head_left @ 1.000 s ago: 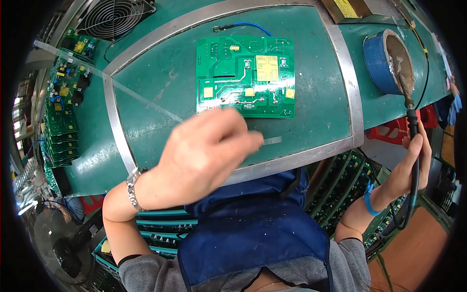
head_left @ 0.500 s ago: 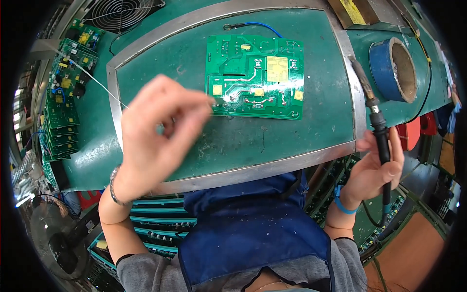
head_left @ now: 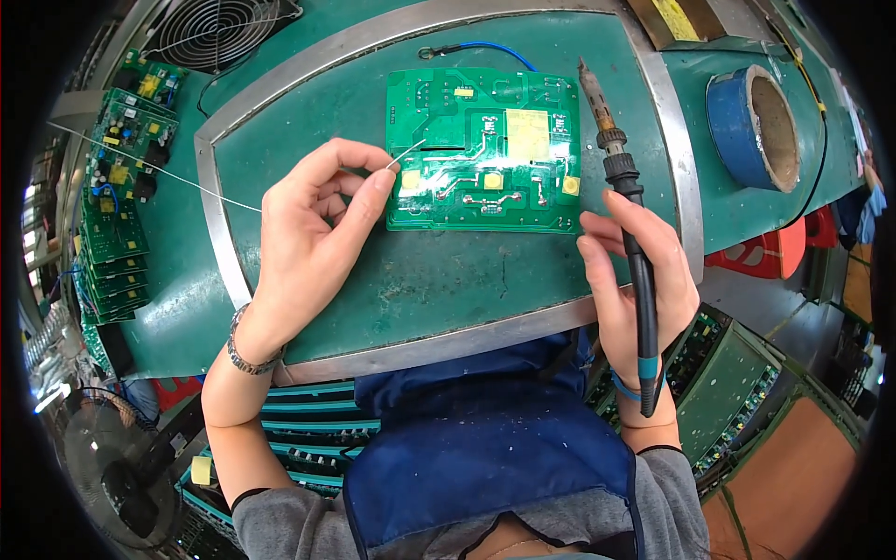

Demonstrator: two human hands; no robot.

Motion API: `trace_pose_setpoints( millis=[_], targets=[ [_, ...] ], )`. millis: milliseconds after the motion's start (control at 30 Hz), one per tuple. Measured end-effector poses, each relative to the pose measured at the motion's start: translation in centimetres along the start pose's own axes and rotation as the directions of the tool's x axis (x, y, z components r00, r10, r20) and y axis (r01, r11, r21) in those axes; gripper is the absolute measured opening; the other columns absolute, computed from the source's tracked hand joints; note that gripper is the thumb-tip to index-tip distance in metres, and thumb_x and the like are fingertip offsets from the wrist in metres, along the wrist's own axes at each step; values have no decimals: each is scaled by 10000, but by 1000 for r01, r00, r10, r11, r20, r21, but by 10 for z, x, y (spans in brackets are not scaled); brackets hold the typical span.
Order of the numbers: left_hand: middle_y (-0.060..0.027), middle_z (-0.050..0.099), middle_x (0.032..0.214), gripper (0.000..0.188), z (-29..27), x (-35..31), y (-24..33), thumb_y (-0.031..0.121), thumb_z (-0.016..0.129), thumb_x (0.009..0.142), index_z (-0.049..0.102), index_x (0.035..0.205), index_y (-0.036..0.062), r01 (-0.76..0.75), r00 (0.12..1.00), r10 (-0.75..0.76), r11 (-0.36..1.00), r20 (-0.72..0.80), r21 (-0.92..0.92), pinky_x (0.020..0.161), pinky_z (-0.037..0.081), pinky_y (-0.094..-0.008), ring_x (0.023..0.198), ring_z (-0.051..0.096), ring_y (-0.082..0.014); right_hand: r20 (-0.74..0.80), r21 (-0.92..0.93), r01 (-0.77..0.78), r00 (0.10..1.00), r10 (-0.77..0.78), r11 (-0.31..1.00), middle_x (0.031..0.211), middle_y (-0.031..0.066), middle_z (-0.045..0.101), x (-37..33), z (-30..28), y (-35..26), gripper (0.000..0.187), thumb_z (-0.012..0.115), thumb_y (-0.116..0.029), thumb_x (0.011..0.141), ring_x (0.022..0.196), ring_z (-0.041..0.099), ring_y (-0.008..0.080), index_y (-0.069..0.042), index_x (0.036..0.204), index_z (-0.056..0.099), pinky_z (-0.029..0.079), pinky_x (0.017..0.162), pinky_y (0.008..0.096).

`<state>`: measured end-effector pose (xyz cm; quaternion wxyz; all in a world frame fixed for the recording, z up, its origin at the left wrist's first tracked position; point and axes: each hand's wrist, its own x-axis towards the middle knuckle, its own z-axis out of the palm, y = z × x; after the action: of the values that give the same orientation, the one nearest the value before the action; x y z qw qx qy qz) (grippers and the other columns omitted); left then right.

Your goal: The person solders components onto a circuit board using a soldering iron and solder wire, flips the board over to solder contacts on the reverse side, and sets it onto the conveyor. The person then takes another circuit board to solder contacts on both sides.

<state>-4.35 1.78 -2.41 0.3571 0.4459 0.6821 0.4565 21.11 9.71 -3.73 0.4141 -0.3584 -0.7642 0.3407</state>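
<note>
A green circuit board (head_left: 439, 117) with yellow tape patches and solder joints lies on the green bench mat. At its left edge, my left hand (head_left: 317, 224) pinches a thin solder wire (head_left: 408, 153) between thumb and forefinger. The wire's tip hovers over the board's left part, and its tail runs off to the far left. My right hand (head_left: 658, 271) holds a soldering iron (head_left: 611, 140) by its black handle, tip pointing away from me. That tip is beyond the board's right edge, apart from it. My right fingertips are by the board's near right corner.
A metal frame (head_left: 448, 336) borders the mat. Stacked circuit boards (head_left: 117, 219) stand at left, below a fan with a round grille (head_left: 219, 33). To the right are a blue-sided tape roll (head_left: 733, 126) and a metal holder (head_left: 695, 23). A blue lead (head_left: 499, 47) lies behind the board.
My right hand has brought the soldering iron leftward from outside the frame to the board's right side. My left hand has shifted slightly, and the solder tip now shows over the board.
</note>
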Motion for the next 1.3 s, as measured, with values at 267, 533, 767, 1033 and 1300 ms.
trace_pose_setpoints(
  millis=[267,533,767,1033,1300],
  targets=[
    [27,632,781,94,2,-12,13,53,658,939,646,1001,-17,79,993,-86,993,75,82,527,376,-158,645,530,13,19,-138,50,999,-48,989,1089,157,656,1,-10,6,448,741,92,783,875,717,206,-23,1206,643,578,773,308],
    [-25,641,838,215,6,-12,24,55,761,832,615,985,17,18,993,-55,942,102,334,521,424,-212,639,576,-48,2,-162,78,997,-79,984,1064,137,665,6,-7,4,470,746,110,743,834,704,202,-44,1182,678,567,747,305],
    [-79,632,1079,426,34,3,65,82,819,691,672,1090,78,-417,855,482,418,193,807,901,479,-413,1076,562,-329,-27,-121,8,1000,-12,993,1066,133,669,3,-8,9,466,741,109,744,826,707,192,-45,1180,680,569,754,304],
    [-37,650,875,217,77,23,50,61,793,721,714,924,66,-656,754,520,586,400,475,713,490,-365,819,622,-236,-57,-5,-35,998,34,999,1011,130,688,4,-9,12,461,735,113,745,822,708,196,-40,1176,679,568,770,308],
    [-47,651,854,201,81,25,56,52,781,720,709,907,63,-707,706,530,500,469,500,633,517,-342,758,629,-236,21,-37,90,996,-90,995,1128,158,650,3,-13,22,468,728,129,767,874,730,197,-15,1203,635,585,776,288]
  ],
)
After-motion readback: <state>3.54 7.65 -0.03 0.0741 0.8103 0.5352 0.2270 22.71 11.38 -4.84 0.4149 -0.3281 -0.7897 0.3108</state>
